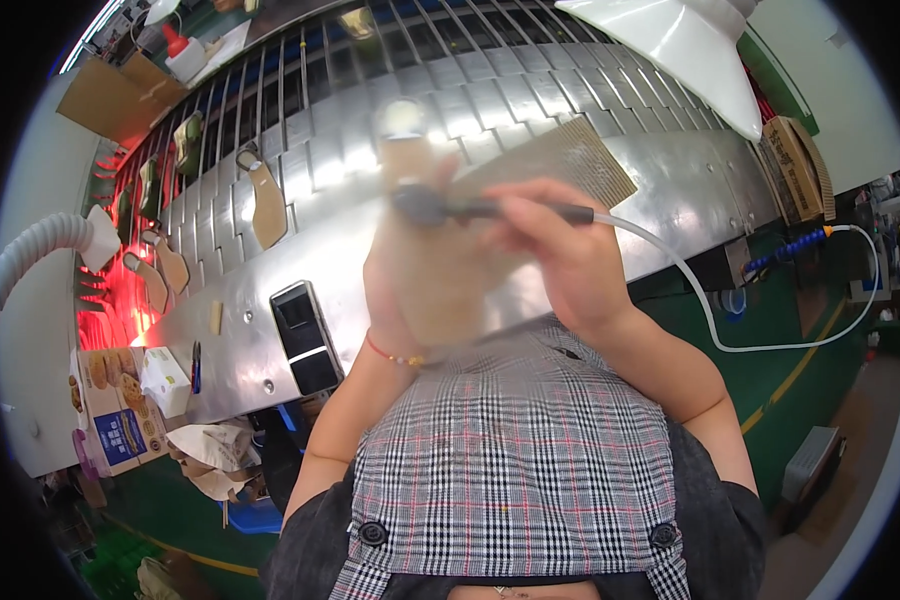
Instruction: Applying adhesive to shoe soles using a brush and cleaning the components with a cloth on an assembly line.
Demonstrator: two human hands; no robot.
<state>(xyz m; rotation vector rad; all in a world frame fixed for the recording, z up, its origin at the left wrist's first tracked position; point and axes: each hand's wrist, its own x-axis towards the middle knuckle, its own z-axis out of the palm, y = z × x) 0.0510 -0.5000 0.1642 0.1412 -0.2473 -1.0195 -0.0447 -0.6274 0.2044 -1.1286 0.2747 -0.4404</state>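
My left hand (388,285) is closed around a tan shoe insole (450,295), blurred by motion and held above the near edge of the metal bench. Most of the left fingers are hidden behind it. My right hand (575,245) grips the black handle of a brush (470,208), whose dark bristle end lies over the upper part of the insole. From the handle's rear end a clear hose (685,275) runs off to the right. Just beyond the hands lies a sheet of corrugated cardboard (600,160).
A slatted metal conveyor (340,140) carries another insole (263,205); more insoles (148,283) lie under red light at left. A phone (308,340) rests on the bench. White lamp shade (670,50) overhangs upper right, near a cardboard box (795,170). A ribbed white duct (40,240) stands left.
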